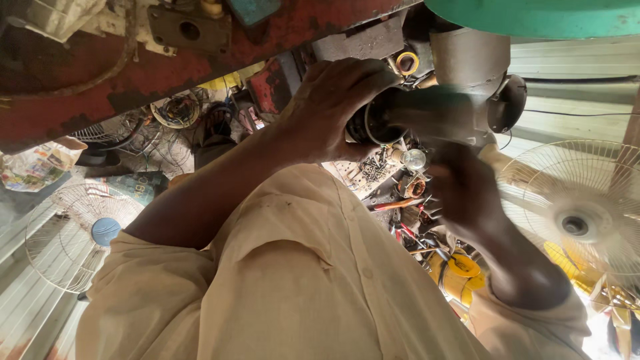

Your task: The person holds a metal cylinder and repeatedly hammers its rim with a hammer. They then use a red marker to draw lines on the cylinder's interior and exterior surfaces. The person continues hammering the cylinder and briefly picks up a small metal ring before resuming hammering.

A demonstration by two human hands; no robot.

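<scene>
Cluttered workshop all round me: a rusty red beam point(133, 80) crosses the top of view, corrugated metal walls point(573, 67) close in on the sides. I see my left hand point(333, 110) clamped over the end of a dark cylindrical motor housing point(427, 113), which sits up under a grey casing point(470, 60), hemmed in by parts. My right hand point(463, 190) is just below the housing, blurred; I cannot tell whether it grips anything. Open room is scant. A wire fan guard point(73, 240) with a blue hub lies far left, a running fan point(577, 213) far right, a yellow tape roll point(408, 63) above the housing, crumpled printed paper point(33, 167) at left.
</scene>
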